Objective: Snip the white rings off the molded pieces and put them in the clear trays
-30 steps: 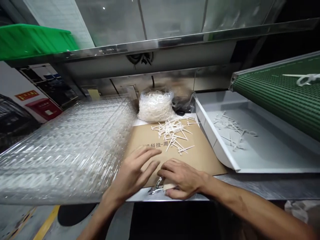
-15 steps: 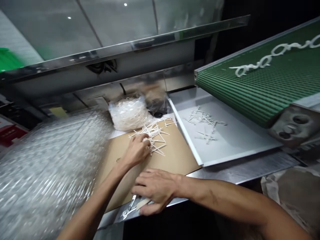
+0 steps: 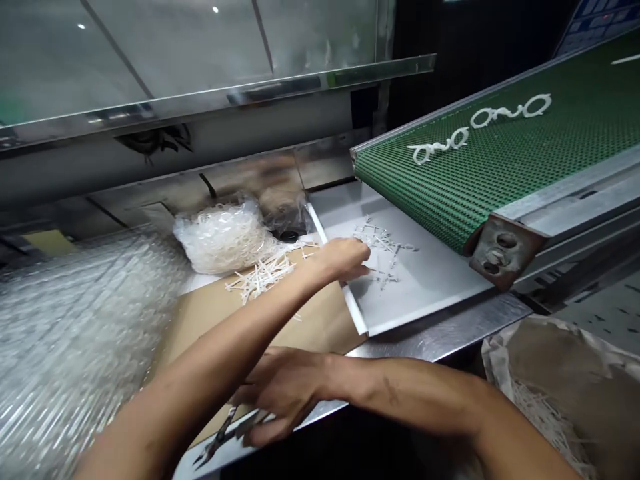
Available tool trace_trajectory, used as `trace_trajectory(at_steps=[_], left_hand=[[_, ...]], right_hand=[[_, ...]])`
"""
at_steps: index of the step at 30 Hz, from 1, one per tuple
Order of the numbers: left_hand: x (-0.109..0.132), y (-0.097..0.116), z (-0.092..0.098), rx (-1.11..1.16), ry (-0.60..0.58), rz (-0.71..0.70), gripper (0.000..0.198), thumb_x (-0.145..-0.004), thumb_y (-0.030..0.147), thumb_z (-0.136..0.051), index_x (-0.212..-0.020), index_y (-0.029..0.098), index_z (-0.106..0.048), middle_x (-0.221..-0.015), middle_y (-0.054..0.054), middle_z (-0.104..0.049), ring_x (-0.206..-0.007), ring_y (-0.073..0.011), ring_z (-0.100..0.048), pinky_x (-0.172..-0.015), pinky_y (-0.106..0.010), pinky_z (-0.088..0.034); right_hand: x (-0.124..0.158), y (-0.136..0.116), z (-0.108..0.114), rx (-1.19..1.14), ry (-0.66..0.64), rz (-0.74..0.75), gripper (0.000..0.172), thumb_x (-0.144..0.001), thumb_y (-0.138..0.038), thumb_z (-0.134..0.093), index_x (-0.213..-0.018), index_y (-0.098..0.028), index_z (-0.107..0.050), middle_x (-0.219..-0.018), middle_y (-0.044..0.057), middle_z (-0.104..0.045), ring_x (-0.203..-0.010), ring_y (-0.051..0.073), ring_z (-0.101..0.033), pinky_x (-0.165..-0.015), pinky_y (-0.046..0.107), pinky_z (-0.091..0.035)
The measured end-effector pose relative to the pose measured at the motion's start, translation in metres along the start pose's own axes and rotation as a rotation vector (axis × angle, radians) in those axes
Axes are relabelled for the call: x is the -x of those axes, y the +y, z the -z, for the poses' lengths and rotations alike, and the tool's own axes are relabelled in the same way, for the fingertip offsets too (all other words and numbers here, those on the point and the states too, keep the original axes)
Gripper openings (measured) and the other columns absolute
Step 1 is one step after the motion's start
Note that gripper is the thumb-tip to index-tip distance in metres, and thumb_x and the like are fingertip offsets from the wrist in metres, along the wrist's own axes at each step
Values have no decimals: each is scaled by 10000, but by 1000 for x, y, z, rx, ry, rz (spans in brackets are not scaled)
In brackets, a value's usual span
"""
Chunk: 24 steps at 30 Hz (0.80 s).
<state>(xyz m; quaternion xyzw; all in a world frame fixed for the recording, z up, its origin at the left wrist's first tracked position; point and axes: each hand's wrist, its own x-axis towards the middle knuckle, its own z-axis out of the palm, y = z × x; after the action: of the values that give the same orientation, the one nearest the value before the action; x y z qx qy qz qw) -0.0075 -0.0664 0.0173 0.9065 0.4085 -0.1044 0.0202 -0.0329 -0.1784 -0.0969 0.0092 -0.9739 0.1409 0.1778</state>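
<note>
My left hand (image 3: 350, 259) reaches over the white tray's raised left edge, its fingers drawn together beside small white plastic pieces (image 3: 381, 238); what they hold, if anything, is hidden. Below my left forearm, my right hand (image 3: 280, 393) is wrapped round the handles of metal pliers (image 3: 218, 439) at the front edge of the table. A pile of thin white plastic sticks (image 3: 265, 273) lies on the brown cardboard (image 3: 320, 320). The white tray (image 3: 425, 293) sits to the right of the cardboard.
Two white ring-shaped parts (image 3: 440, 147) lie on a green conveyor belt (image 3: 525, 147) at right. Behind the cardboard sits a clear bag of white pieces (image 3: 220, 237). Clear bundled plastic (image 3: 85, 333) fills the left. A lined container (image 3: 555, 380) stands at lower right.
My left hand has moved right from the stick pile to the tray edge. My right hand stays near the front edge with the pliers. The view has turned right.
</note>
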Motion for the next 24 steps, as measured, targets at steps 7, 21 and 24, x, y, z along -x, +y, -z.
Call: trace_trajectory(at_steps=[7,21,24], left_hand=[[-49,3,-14,96,-177,41,255,-619,153,-772,-874,154,-771,-986,-159,-761,-865,-292,-714,-760,-369,-565],[122,-89,-19,777,488,100,305,-944,420,-549,-904,139,-660,-762,-26,-682,-665,-122,-601,-582,-221,-417],[188,-99,-73,537,531,342,282,-961,385,-529,-885,144,-654,-763,-17,-659,-676,-131,-580,-621,-238,-436]], right_hand=[[4,-1,7,-64,29,79,345,-960,-464,-548,-1139,-182,-633,-1201,78,-711,-1172,248,-612,-972,307,-466],[0,6,-6,0,54,19,468,-859,-485,-632,-1184,-152,-583,-1045,123,-653,-939,271,-595,-873,402,-478],[1,0,-2,-62,38,6,413,-858,-406,-625,-1179,-148,-590,-1059,136,-638,-955,281,-590,-868,422,-496]])
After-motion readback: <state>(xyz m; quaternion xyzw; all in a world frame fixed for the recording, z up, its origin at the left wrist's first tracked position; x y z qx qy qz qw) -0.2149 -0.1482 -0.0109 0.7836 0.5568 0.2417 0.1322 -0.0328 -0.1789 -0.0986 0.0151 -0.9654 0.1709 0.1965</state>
